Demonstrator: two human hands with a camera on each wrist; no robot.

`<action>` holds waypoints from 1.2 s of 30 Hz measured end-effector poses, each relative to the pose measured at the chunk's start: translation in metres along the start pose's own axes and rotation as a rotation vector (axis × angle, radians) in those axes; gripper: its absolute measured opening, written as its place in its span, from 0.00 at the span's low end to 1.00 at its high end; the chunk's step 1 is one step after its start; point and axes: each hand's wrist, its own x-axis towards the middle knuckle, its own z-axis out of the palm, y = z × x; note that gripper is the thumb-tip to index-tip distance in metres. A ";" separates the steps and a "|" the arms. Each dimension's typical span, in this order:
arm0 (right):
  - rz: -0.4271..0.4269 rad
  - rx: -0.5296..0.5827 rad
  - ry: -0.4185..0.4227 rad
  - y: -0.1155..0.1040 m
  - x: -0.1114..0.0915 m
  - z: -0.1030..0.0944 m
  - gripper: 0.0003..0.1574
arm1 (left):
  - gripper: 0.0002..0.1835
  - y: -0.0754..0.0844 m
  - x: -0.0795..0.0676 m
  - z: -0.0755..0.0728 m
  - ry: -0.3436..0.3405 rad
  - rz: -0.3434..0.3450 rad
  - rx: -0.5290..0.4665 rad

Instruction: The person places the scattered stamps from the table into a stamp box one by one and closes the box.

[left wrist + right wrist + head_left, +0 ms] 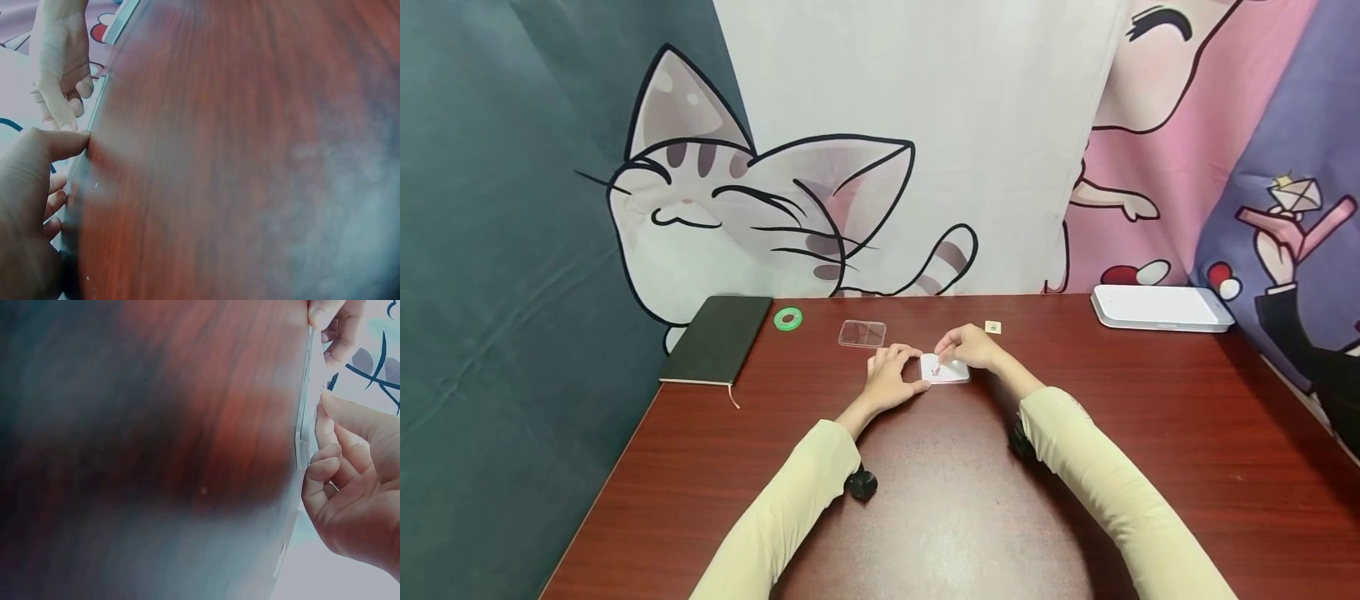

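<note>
On my brown tabletop (pixel 962 500), a flat white box (pixel 957 372) is lying just below right of frame middle. My left hand (pixel 891 379) is gripping its end, best kept steady; my right hand (pixel 972 346) is curling above, pinching what, I can't tell.

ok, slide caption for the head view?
Left-hand grip holds a flat white rectangular item; right-hand grip at its pink-printed top.

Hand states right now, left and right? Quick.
Left hand: holding the small pink-printed white case, thumb at its near edge.
Right hand: fingers curled over that case; can't tell whether they pinch anything.
</note>
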 end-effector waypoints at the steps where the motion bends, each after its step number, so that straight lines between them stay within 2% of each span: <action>1: 0.005 -0.001 0.002 0.000 0.000 0.000 0.11 | 0.28 0.000 0.000 0.000 -0.004 -0.001 0.003; 24: 0.002 -0.053 0.023 0.003 0.002 0.003 0.09 | 0.29 -0.005 0.002 0.002 -0.007 0.004 0.017; 31: 0.001 0.024 0.058 0.008 0.001 -0.002 0.13 | 0.29 -0.003 0.001 0.000 -0.026 -0.006 0.017; 36: 0.035 0.091 0.083 0.013 -0.004 -0.016 0.16 | 0.29 -0.002 0.001 0.000 -0.021 -0.010 0.020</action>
